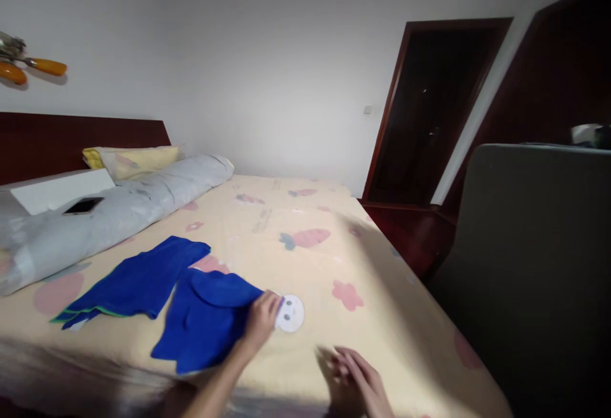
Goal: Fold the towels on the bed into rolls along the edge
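A blue garment (210, 322) lies partly folded over near the front of the bed. My left hand (262, 319) is closed at its right edge, with the fingers curled around the cloth beside a white round face printed on the sheet. To the left is a second blue garment (138, 281) with green trim, spread flat and close to the first. My right hand (358, 376) hovers low over the sheet at the front, apart from both garments. Its fingers are drawn together, and nothing shows in them.
The bed has a cream sheet (305, 214) with pink prints. A long grey bolster (157, 195) lies towards the headboard (81, 138), carrying a phone (83, 206); a yellow pillow (143, 160) is behind it. A dark grey panel (534, 265) stands close by on the right.
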A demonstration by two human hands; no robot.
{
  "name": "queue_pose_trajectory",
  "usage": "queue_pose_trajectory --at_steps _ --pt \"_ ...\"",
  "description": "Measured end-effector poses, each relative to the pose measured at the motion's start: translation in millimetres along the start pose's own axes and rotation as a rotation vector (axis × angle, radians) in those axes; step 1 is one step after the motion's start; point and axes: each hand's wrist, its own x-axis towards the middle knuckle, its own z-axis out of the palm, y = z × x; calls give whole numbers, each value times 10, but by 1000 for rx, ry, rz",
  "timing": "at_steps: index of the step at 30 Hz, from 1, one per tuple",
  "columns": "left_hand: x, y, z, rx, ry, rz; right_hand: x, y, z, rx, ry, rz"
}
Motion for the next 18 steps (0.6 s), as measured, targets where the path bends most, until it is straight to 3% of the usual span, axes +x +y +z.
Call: queue_pose_trajectory --at_steps 3,4,7,10,12,14,16,18 --pt "-280 531 369 -205 -198 -14 297 85 610 116 -103 181" --pt "-354 644 415 -263 -236 -22 378 93 749 124 -124 134" --pt "-466 721 356 -391 -338 -16 527 68 847 99 -198 17" --pt "-424 400 115 -419 -316 -69 620 39 579 -68 -223 -40" --pt "-360 19 -71 -312 -156 -178 689 48 362 -355 -137 -165" --pt "-315 -410 -226 -73 32 -300 742 69 240 -645 30 -294" --pt "-313 -799 -321 166 105 -411 745 86 284 -801 173 -372" --pt "-347 -1080 -347 365 76 -495 688 87 505 -857 150 -461"
